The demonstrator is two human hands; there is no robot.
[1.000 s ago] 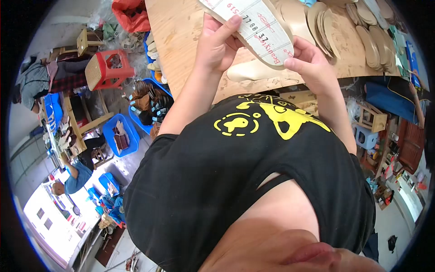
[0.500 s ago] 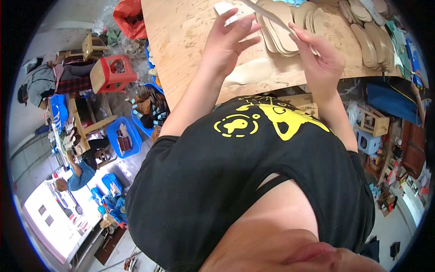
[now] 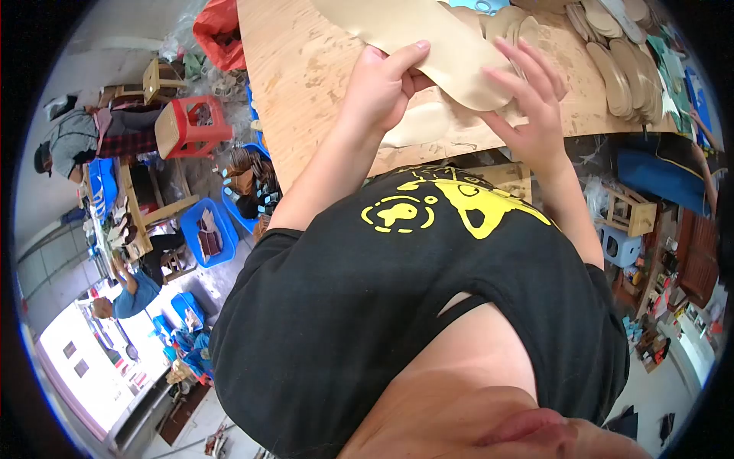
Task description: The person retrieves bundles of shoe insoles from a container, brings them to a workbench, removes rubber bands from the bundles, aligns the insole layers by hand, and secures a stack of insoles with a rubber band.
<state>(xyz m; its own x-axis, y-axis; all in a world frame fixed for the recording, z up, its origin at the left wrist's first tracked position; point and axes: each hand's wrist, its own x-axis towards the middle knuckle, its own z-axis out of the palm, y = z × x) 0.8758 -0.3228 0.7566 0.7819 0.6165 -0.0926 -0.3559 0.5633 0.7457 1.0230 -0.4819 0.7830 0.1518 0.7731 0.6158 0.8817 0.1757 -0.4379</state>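
A smooth beige insole is held above the wooden table, its plain side facing up. My left hand pinches its near edge, with the thumb on top and the fingers underneath. At the insole's rounded right end is my right hand, fingers spread, with the fingertips at its edge. Below the held insole, another pale piece lies near the table's front edge. Behind my right hand, a group of beige insoles is partly hidden.
Stacks of insoles stand at the table's right. A red stool, a blue bin and a red bag are on the left. Two people are farther left, one in grey, one in blue.
The insole has turned over from its printed white side to its plain beige side. My left hand let go and has taken hold of it again, while my right hand's fingers have spread.
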